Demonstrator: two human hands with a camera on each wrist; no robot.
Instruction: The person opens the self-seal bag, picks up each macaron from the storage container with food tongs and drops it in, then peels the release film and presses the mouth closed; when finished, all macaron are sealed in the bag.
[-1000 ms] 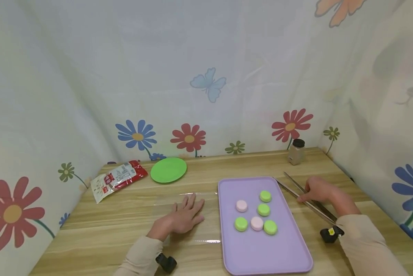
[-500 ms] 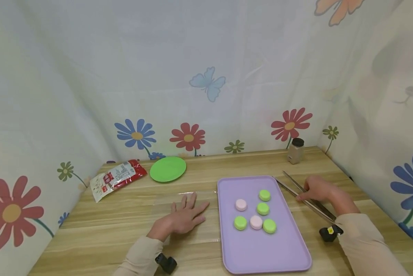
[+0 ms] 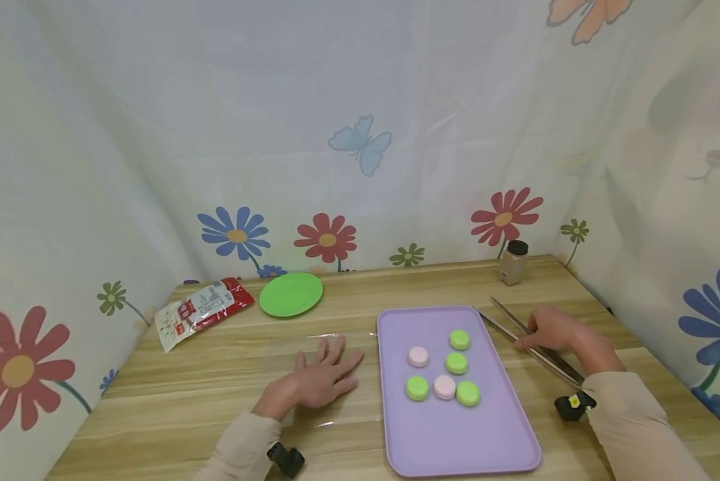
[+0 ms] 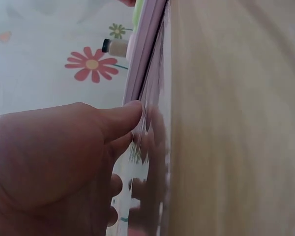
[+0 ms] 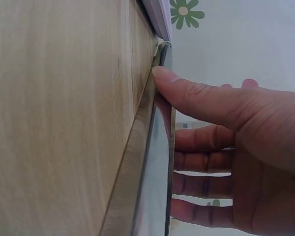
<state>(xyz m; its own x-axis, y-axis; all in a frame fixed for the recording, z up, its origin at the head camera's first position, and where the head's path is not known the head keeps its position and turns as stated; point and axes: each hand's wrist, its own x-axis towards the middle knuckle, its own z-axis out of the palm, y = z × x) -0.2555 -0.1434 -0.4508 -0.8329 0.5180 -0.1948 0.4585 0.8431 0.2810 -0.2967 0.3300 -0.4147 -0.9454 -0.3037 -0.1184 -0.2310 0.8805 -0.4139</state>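
My left hand [image 3: 320,382] rests with spread, straight fingers on a clear, shiny plastic piece [image 3: 360,404] on the wooden table. In the left wrist view its thumb [image 4: 123,119] lies at the clear surface, near the tray's side. To the right, my right hand [image 3: 557,334] holds a pair of metal tongs [image 3: 549,364], thumb on one arm and fingers across at the other. The tongs lie low over the table, tips apart beside the lilac tray [image 3: 456,444]. On that tray sit several green macarons [image 3: 459,339] and two pale pink macarons [image 3: 418,356].
A green plate [image 3: 291,294] lies at the back, left of centre. Beside it is a red and white packet [image 3: 204,312]. A small jar with a black lid [image 3: 513,262] stands at the back right. Flower-printed cloth [image 3: 264,153] rises behind the wooden table [image 3: 173,387].
The left index finger has spread to the right, away from the other fingers, over the clear plastic. The right hand and tongs stay in place; the whole view shifts slightly.
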